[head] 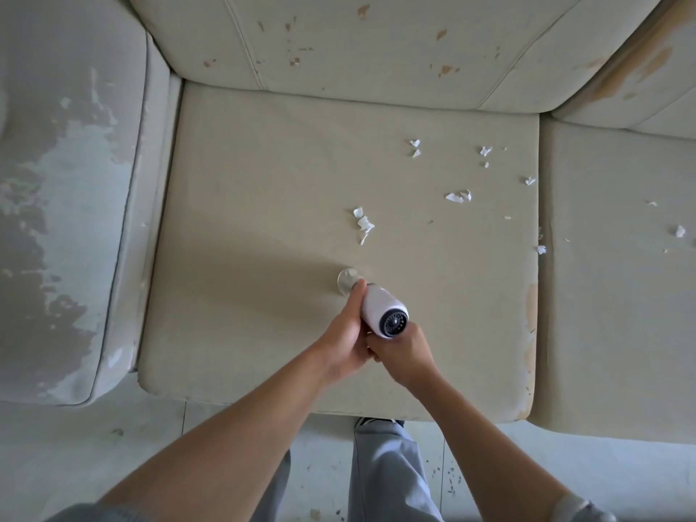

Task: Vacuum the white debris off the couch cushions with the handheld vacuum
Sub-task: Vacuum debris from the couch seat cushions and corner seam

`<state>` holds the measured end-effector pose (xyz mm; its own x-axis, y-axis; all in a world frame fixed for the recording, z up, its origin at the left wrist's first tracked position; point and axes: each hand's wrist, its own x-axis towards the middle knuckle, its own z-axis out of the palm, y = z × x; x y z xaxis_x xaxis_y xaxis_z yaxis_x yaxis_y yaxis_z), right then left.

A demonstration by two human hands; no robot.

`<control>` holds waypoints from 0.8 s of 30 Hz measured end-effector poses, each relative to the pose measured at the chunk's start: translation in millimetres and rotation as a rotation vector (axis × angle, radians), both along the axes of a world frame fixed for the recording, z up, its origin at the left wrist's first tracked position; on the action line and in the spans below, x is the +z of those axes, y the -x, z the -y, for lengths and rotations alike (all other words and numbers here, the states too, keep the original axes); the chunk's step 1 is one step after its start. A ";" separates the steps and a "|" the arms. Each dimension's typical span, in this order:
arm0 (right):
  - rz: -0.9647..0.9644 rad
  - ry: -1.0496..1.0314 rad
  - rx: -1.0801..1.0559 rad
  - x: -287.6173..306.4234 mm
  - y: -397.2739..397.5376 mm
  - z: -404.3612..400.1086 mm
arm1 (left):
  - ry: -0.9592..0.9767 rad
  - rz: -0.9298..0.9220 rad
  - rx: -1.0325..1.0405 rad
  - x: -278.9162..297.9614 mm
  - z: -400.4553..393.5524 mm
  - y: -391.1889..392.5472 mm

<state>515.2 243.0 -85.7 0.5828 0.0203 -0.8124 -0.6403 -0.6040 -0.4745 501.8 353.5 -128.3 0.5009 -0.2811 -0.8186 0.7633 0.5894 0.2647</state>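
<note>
A white handheld vacuum (382, 308) with a dark rear vent points down at the beige seat cushion (263, 205), and its clear nozzle (347, 279) touches the fabric. My left hand (348, 331) grips the vacuum's body from the left, thumb stretched toward the nozzle. My right hand (405, 352) holds it from below and behind, fingers curled. White debris scraps (363, 223) lie just beyond the nozzle. More white scraps (459, 196) are scattered toward the cushion's right side.
The worn armrest (67, 220) rises on the left. Back cushions (376, 43) run along the top. A second seat cushion (621, 276) on the right carries a few white scraps (679, 231). My trouser legs (388, 472) and a tiled floor (94, 446) show below.
</note>
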 end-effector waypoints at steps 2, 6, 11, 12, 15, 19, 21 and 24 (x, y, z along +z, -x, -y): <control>0.043 -0.007 -0.027 -1.8 -13.2 -4.2 | -0.014 0.017 0.020 0.5 -3.6 -13.3; 0.137 -0.015 -0.085 -4.2 -47.2 -9.5 | -0.113 0.049 -0.083 4.5 -9.3 -60.8; 0.146 -0.047 -0.105 -7.8 -79.4 -3.9 | -0.174 0.040 -0.113 -0.4 0.1 -96.1; 0.138 -0.057 -0.087 -9.0 -86.5 -6.2 | -0.166 0.045 -0.081 -2.2 -1.1 -100.5; 0.125 -0.095 -0.038 -16.5 -107.9 -18.7 | -0.143 0.065 0.021 -6.6 -12.4 -112.9; 0.095 -0.122 0.004 -23.2 -118.8 -23.9 | -0.105 0.090 0.055 -10.6 -19.4 -120.6; 0.104 -0.096 -0.016 -23.0 -113.3 -9.7 | -0.119 0.066 0.025 -9.2 -5.3 -115.7; 0.098 -0.068 -0.067 -21.0 -100.1 25.1 | -0.105 0.006 -0.029 -6.8 28.9 -106.0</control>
